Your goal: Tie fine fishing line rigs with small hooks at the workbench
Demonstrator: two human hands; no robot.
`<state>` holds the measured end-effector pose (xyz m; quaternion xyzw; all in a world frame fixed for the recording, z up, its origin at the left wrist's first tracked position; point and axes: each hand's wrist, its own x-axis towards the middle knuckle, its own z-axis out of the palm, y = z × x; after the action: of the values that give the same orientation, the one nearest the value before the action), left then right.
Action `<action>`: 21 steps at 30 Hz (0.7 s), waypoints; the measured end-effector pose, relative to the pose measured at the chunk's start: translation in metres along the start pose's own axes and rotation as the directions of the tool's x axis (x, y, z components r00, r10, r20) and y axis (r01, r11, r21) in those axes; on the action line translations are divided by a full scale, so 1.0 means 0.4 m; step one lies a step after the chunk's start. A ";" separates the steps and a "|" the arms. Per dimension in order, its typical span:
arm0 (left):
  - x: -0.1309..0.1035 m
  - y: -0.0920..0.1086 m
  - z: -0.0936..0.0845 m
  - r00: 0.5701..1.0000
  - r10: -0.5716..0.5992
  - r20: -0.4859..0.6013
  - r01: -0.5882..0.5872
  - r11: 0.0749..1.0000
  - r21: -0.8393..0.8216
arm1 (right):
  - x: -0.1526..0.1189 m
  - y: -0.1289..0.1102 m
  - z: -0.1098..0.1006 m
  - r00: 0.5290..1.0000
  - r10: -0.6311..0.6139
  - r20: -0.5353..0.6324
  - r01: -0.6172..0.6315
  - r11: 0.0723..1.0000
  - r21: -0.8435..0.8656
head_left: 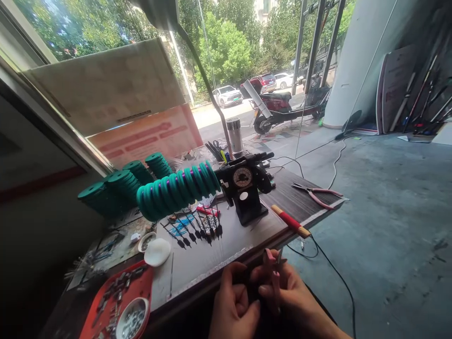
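Note:
My right hand (287,289) is wrapped round a small pink-handled pliers-like tool (273,270), with a bit of its metal showing beside the pink. The exact kind of tool is hard to see. Close by on the left, my left hand (235,301) has its fingers curled in a pinch; whatever is between them is lost in shadow. Both hands are in front of the table's near edge. On the table (197,268) beyond them, several black floats or small weights on stems (197,233) hang or lie below a row of green spools (178,188) mounted on a black winding machine (243,183).
Pink-handled long-nose pliers (318,193) lie at the table's right corner. A red-and-wood-coloured handle with a cord (290,221) juts over the edge. A red tray (90,313) carries metal parts and a white bowl (120,325). A white lid (157,253) and more green spools (122,186) are left.

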<state>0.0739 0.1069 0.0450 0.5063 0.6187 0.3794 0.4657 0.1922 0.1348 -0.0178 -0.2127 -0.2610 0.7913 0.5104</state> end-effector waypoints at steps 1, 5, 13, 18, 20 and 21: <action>0.000 0.001 0.001 1.000 -0.006 -0.003 0.006 1.000 -0.014 | 0.001 0.004 0.008 1.000 -0.009 0.012 0.009 1.000 0.014; -0.001 0.008 0.001 0.999 -0.040 -0.003 0.040 0.998 -0.052 | 0.007 0.008 0.035 0.998 -0.038 0.053 0.036 0.999 0.028; -0.010 0.017 -0.006 0.999 -0.034 -0.041 0.028 0.989 -0.145 | 0.001 -0.014 0.008 0.999 -0.050 -0.002 0.050 0.997 -0.067; 0.005 -0.025 0.004 0.996 0.001 -0.092 -0.012 0.993 -0.117 | 0.005 -0.025 -0.001 0.999 -0.040 0.008 0.040 0.997 -0.073; 0.011 -0.044 0.006 0.994 0.016 -0.105 -0.028 0.993 -0.116 | 0.006 -0.028 -0.002 0.999 -0.049 0.015 0.050 0.994 -0.099; 0.013 -0.052 0.007 0.993 0.027 -0.118 -0.041 0.992 -0.117 | 0.006 -0.029 -0.003 0.999 -0.050 0.019 0.052 0.992 -0.112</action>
<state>0.0708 0.1080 0.0237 0.4649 0.6124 0.4524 0.4518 0.1999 0.1412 -0.0115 -0.2281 -0.3148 0.7637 0.5155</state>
